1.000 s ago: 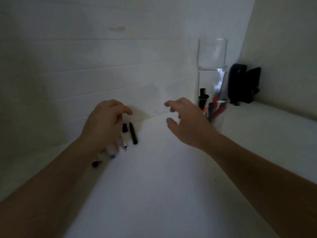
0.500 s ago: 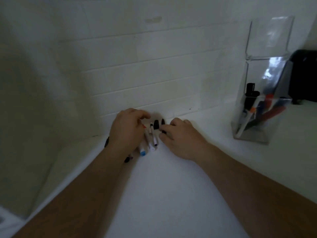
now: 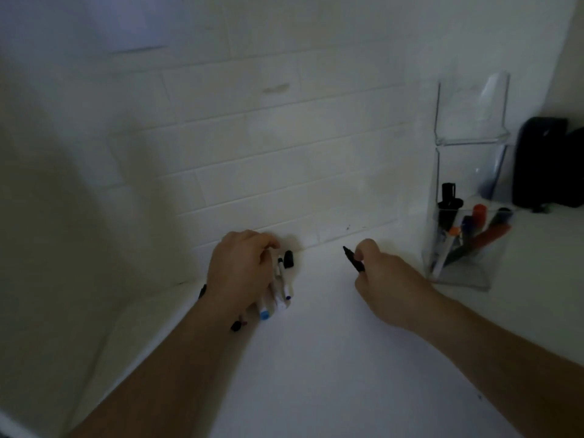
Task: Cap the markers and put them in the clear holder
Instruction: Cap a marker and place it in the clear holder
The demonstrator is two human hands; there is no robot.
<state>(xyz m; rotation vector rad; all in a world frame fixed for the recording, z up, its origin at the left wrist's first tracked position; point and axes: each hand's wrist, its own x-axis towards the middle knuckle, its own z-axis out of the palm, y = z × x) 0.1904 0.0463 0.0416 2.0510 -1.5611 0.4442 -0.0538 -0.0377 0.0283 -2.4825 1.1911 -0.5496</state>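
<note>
My right hand point(image 3: 384, 281) pinches a thin black marker point(image 3: 354, 258) whose uncapped tip points up and left, lifted off the counter. My left hand point(image 3: 241, 268) lies curled over a bunch of white-bodied markers point(image 3: 282, 284) by the wall; whether it grips them is hidden. A loose black cap point(image 3: 288, 259) lies just right of its fingers. A blue marker end point(image 3: 264, 315) and a dark cap point(image 3: 236, 325) show below the wrist. The clear holder point(image 3: 467, 263) stands at the right with several markers inside.
A white counter point(image 3: 316, 358) meets a white tiled wall point(image 3: 268, 153) behind the hands. A black object point(image 3: 543, 162) stands behind the holder at the far right. The holder's tall clear back panel point(image 3: 471, 109) rises against the wall.
My right hand has picked the black marker out of the bunch and carried it to the right. My left hand stays over the other markers. The view has shifted left and up.
</note>
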